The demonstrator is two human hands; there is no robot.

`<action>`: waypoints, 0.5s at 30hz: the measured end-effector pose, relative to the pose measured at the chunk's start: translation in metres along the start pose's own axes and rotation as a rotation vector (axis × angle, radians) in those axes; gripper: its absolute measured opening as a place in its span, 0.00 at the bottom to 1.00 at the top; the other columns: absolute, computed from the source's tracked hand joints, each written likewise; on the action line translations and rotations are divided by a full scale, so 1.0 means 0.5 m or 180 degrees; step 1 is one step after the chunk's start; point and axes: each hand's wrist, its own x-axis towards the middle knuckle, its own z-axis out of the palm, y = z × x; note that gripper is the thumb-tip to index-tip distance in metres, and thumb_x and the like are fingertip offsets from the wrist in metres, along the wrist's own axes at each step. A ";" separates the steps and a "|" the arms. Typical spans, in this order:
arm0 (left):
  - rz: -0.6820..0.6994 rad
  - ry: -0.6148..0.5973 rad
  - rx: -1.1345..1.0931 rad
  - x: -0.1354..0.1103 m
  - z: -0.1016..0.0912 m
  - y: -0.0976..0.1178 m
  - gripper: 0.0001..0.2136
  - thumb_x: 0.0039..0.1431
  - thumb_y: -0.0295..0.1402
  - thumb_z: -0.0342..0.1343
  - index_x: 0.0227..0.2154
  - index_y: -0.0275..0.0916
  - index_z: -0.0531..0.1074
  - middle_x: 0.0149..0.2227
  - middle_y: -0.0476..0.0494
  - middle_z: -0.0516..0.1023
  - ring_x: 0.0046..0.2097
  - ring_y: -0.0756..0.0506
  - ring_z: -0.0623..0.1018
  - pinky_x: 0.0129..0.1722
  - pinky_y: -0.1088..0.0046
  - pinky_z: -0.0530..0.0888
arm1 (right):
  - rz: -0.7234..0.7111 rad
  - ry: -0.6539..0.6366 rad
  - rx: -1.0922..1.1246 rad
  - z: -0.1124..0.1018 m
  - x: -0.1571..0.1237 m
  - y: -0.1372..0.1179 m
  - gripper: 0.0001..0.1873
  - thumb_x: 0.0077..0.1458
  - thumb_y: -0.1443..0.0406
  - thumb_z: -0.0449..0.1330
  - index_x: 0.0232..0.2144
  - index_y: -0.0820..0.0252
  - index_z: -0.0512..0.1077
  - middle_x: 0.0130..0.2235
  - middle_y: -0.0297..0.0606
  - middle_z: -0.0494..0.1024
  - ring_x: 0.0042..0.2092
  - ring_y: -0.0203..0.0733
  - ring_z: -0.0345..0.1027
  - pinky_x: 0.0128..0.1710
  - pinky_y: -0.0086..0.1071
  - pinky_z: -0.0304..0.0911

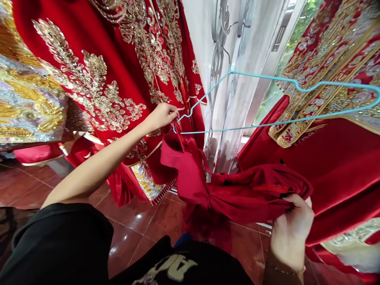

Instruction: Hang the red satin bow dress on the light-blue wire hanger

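Your black sleeve point(59, 241) and the printed front of your black shirt point(175, 269) fill the bottom edge, closest to the lens. Your left hand point(162, 116) reaches forward on a bare arm. Its fingers are closed in a tight pinch at the left tip of the light-blue wire hanger point(267, 77), where a narrow strap of the plain red garment point(237, 194) meets the wire; whether the strap is also in the pinch cannot be told. The hanger lies roughly level in mid-air, its hook rising before the white curtain point(237, 47). The plain red garment hangs below the hanger's left end and runs rightward as a bunched roll. Your right hand point(291, 229), low at the right, has its fingers curled shut around the far end of that roll; a thin bracelet point(282, 269) sits on the wrist. Behind your left hand hangs a red robe with gold embroidery point(118, 79). A second embroidered red robe point(326, 79) hangs at the right, behind the hanger. Glossy red-brown floor tiles point(139, 225) show beneath.
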 end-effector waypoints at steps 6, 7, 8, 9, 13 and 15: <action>-0.1231 0.0115 -0.0663 -0.083 0.049 -0.053 0.09 0.41 0.20 0.53 0.13 0.39 0.65 0.16 0.50 0.62 0.32 0.43 0.72 0.52 0.60 0.66 | 0.0325 -0.0034 0.0089 -0.002 -0.013 0.018 0.15 0.29 0.73 0.60 0.26 0.59 0.66 0.26 0.24 0.69 0.28 0.29 0.62 0.28 0.24 0.59; -0.1345 0.0071 -0.0833 -0.103 0.064 -0.056 0.11 0.40 0.20 0.54 0.12 0.40 0.63 0.15 0.51 0.60 0.33 0.42 0.73 0.55 0.58 0.64 | 0.0375 -0.0124 0.0069 -0.001 -0.016 0.022 0.15 0.30 0.73 0.60 0.27 0.59 0.67 0.27 0.25 0.70 0.29 0.29 0.63 0.30 0.24 0.60; -0.1387 0.0021 -0.0981 -0.122 0.079 -0.057 0.12 0.39 0.19 0.54 0.10 0.40 0.61 0.14 0.52 0.59 0.34 0.41 0.74 0.58 0.57 0.63 | 0.0415 -0.0226 0.0040 0.000 -0.020 0.027 0.14 0.31 0.72 0.59 0.27 0.59 0.69 0.28 0.27 0.72 0.30 0.30 0.63 0.31 0.25 0.62; -0.1403 -0.0032 -0.1128 -0.141 0.095 -0.056 0.13 0.38 0.19 0.55 0.09 0.40 0.61 0.14 0.52 0.59 0.34 0.42 0.74 0.59 0.58 0.62 | 0.0449 -0.0325 0.0014 0.002 -0.024 0.030 0.14 0.32 0.72 0.59 0.28 0.59 0.71 0.30 0.28 0.74 0.31 0.31 0.65 0.33 0.26 0.62; -0.1584 -0.0319 -0.1925 -0.202 0.153 -0.040 0.11 0.40 0.20 0.56 0.11 0.40 0.66 0.17 0.51 0.67 0.32 0.46 0.74 0.53 0.65 0.70 | 0.0202 -0.0513 -0.0131 0.020 -0.041 0.033 0.21 0.36 0.73 0.57 0.36 0.61 0.77 0.39 0.35 0.79 0.38 0.35 0.70 0.39 0.29 0.65; -0.1844 -0.0474 -0.2470 -0.229 0.183 -0.027 0.07 0.42 0.23 0.57 0.15 0.40 0.70 0.20 0.50 0.72 0.30 0.47 0.74 0.46 0.66 0.74 | -0.0113 -0.0572 -0.0252 0.028 -0.049 0.029 0.20 0.36 0.73 0.56 0.35 0.62 0.78 0.42 0.38 0.80 0.41 0.39 0.71 0.41 0.31 0.66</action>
